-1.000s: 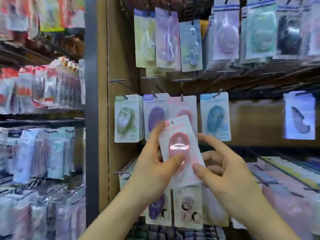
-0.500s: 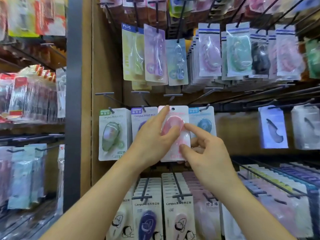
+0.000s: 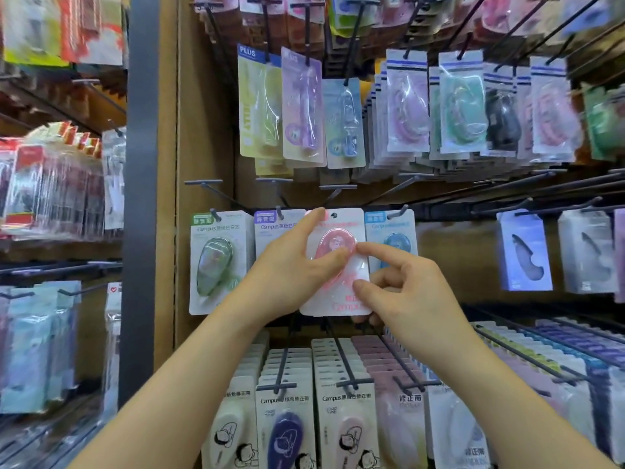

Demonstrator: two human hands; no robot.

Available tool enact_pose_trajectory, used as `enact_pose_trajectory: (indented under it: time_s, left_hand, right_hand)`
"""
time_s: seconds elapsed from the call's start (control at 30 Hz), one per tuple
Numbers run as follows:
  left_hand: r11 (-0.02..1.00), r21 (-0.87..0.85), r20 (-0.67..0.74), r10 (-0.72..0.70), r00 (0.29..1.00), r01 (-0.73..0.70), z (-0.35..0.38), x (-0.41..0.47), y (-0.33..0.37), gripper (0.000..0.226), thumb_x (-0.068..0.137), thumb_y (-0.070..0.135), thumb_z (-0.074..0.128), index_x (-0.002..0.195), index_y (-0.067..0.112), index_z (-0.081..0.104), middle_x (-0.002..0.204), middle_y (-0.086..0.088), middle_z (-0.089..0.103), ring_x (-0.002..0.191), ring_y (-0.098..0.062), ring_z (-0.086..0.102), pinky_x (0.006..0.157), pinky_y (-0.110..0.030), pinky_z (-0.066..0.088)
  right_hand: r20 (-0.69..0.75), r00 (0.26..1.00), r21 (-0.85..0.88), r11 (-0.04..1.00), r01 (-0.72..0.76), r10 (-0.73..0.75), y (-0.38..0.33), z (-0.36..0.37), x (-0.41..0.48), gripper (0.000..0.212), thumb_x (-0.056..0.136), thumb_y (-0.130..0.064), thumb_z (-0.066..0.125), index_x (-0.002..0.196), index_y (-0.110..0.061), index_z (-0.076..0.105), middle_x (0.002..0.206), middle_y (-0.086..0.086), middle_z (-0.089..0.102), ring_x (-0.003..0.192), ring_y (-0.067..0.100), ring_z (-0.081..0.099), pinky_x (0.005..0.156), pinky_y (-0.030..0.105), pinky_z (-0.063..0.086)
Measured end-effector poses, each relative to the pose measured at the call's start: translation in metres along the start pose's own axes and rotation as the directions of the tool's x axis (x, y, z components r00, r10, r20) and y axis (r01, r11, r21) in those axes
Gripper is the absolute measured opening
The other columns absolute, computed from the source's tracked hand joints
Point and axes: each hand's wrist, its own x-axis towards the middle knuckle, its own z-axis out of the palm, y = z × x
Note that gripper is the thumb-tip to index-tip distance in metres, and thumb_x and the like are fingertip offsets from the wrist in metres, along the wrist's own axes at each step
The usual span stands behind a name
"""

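Tilted and lower a second ago, the pink pack (image 3: 340, 304) now stands upright between the purple pack (image 3: 270, 231) and blue pack (image 3: 395, 228), hole uppermost. The left hand (image 3: 291, 275) grips its left edge; the right hand (image 3: 412, 292) pinches its right.

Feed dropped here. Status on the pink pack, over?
Left hand, right hand pinch pink pack. Upright, between purple pack and blue pack. Nothing else in front.

Pink card (image 3: 338, 301) in the fingers (image 3: 368, 248): "Campus" in pink at its foot, the rest too blurred to read. Left of the fingers, green card (image 3: 220, 262): tag "静音型", header "Campus". Purple card (image 3: 274, 231) behind them: same tag, "Campus". Above the fingers, yellow-green pack (image 3: 257, 103): "PLUS". Below the fingers, navy-tape card (image 3: 285, 431) and beige-tape card (image 3: 345, 431): "Campus 原纸色修正带". Just right of those, pale pink pack (image 3: 406, 431): "修正带".
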Motion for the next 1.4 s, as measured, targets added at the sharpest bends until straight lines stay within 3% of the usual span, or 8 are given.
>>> enact_pose_trajectory:
  time_s: [0.23,0.33,0.43,0.6,0.73,0.97,1.1,1.4]
  left_hand:
    - [0.982,0.188,0.087,-0.004,0.996,-0.013,0.002,0.011,-0.003,0.068,0.094,0.054,0.049,0.153,0.034,0.023,0.157,0.007,0.033,0.141,-0.015,0.034,0.109,-0.030,0.031]
    - [0.942,0.334,0.075,-0.001,0.997,-0.024,0.005,0.006,-0.010,0.074,0.091,0.058,0.050,0.154,0.034,0.020,0.141,-0.003,0.045,0.130,-0.023,0.044,0.105,-0.034,0.038]
    - [0.825,0.556,-0.032,0.140,0.990,-0.098,0.014,-0.007,-0.020,0.077,0.086,0.057,0.057,0.152,0.031,0.024,0.127,-0.003,0.038,0.120,-0.024,0.040,0.099,-0.035,0.041]
    - [0.600,0.775,-0.059,0.383,0.922,-0.199,0.034,-0.009,-0.038,0.078,0.076,0.055,0.066,0.143,0.020,0.043,0.149,-0.011,0.042,0.132,-0.031,0.043,0.096,-0.046,0.046]
    - [0.539,0.808,-0.037,0.446,0.894,-0.236,0.041,0.002,-0.040,0.063,0.079,0.046,0.041,0.131,0.014,0.057,0.139,-0.014,0.056,0.127,-0.029,0.055,0.100,-0.048,0.045]
    - [0.434,0.885,-0.047,0.445,0.894,-0.169,0.052,0.024,-0.054,0.059,0.077,0.047,0.074,0.123,0.013,0.063,0.129,-0.017,0.063,0.120,-0.031,0.059,0.105,-0.057,0.037]
    - [0.467,0.867,-0.052,0.430,0.901,-0.173,0.052,0.023,-0.054,0.061,0.079,0.050,0.071,0.127,0.015,0.058,0.136,-0.017,0.058,0.128,-0.031,0.052,0.111,-0.059,0.023]
    - [0.682,0.622,-0.094,0.554,0.827,-0.385,0.056,-0.044,-0.031,0.035,0.089,0.034,0.054,0.116,0.016,0.066,0.131,-0.009,0.061,0.118,-0.029,0.057,0.095,-0.043,0.050]
  right_hand:
    - [0.027,0.995,0.062,0.994,-0.094,0.093,-0.001,0.000,-0.001,0.039,0.093,-0.007,0.061,0.125,-0.030,0.055,0.059,0.001,0.066,0.059,0.016,0.071,0.056,0.019,0.051]
    - [0.022,0.996,-0.115,0.990,-0.083,0.086,0.007,0.001,0.001,0.045,0.091,-0.008,0.062,0.126,-0.034,0.055,0.067,0.002,0.068,0.063,0.012,0.070,0.062,0.020,0.048]
    - [0.000,1.000,-0.405,0.914,-0.022,0.024,0.014,0.000,0.003,0.051,0.089,-0.016,0.063,0.131,-0.040,0.048,0.097,-0.008,0.064,0.082,0.003,0.061,0.071,0.016,0.044]
    - [0.005,0.994,-0.542,0.835,0.096,-0.111,0.021,0.007,0.008,0.070,0.093,-0.027,0.060,0.150,-0.037,0.021,0.145,-0.007,0.042,0.127,0.012,0.047,0.102,0.031,0.042]
    - [0.027,0.970,-0.661,0.724,0.198,-0.240,0.021,0.012,0.017,0.061,0.095,-0.028,0.059,0.147,-0.037,0.028,0.134,-0.004,0.050,0.120,0.015,0.048,0.091,0.027,0.042]
    - [0.044,0.986,-0.783,0.608,0.136,-0.163,0.027,0.015,0.031,0.053,0.097,-0.032,0.050,0.147,-0.030,0.033,0.110,0.000,0.044,0.105,0.017,0.042,0.084,0.030,0.046]
    - [0.055,0.986,-0.741,0.655,0.147,-0.159,0.029,0.009,0.026,0.055,0.096,-0.029,0.051,0.148,-0.032,0.034,0.104,-0.003,0.043,0.095,0.012,0.042,0.074,0.024,0.041]
    - [0.002,0.984,-0.455,0.876,0.161,-0.179,0.022,-0.041,-0.026,0.040,0.088,-0.016,0.065,0.122,-0.034,0.060,0.091,-0.014,0.060,0.081,0.006,0.060,0.068,0.019,0.048]
